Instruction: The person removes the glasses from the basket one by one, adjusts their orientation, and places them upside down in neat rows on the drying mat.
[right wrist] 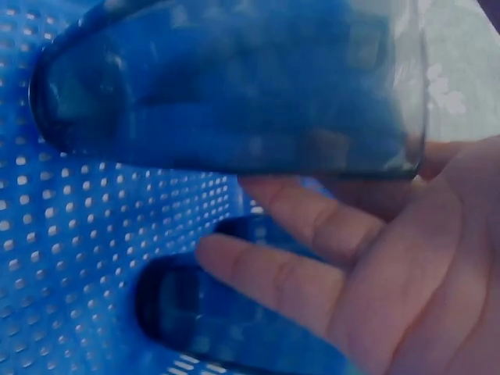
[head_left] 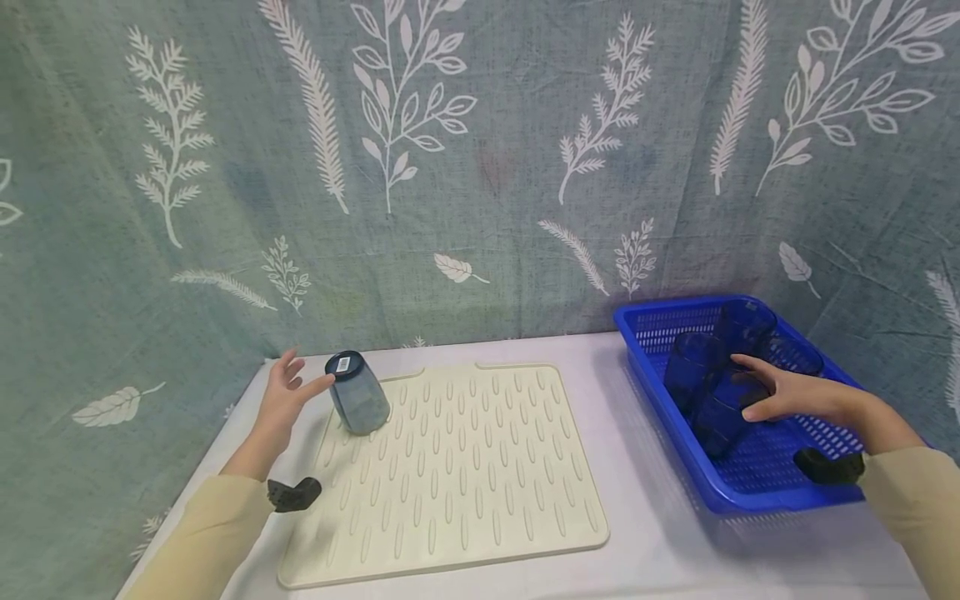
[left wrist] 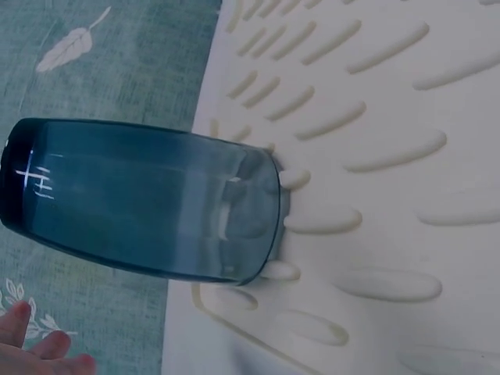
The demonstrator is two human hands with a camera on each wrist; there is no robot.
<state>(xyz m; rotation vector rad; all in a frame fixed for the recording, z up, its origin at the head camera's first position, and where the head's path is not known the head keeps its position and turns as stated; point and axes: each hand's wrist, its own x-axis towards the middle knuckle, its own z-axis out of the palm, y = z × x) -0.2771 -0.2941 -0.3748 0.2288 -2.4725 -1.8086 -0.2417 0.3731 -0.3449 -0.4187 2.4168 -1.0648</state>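
A blue-tinted drinking glass (head_left: 362, 402) stands upside down on the far left corner of the cream drying mat (head_left: 465, 467), a barcode sticker on its upturned base. Beside it is my left hand (head_left: 281, 392), fingers spread and thumb tip right at the base; in the left wrist view only fingertips (left wrist: 47, 348) show, apart from the glass. At the right, my right hand (head_left: 795, 393) reaches into the blue basket (head_left: 675, 454), thumb and forefinger apart around the rim of a blue glass (right wrist: 234, 94). Its other fingers (right wrist: 273, 281) extend loosely alongside that glass.
More blue glasses, among them one at the basket's left side (head_left: 692, 367), stand close together there. A white cloth (head_left: 585, 383) covers the table under mat and basket. Behind hangs a grey-green curtain (head_left: 495, 167) with white leaf prints.
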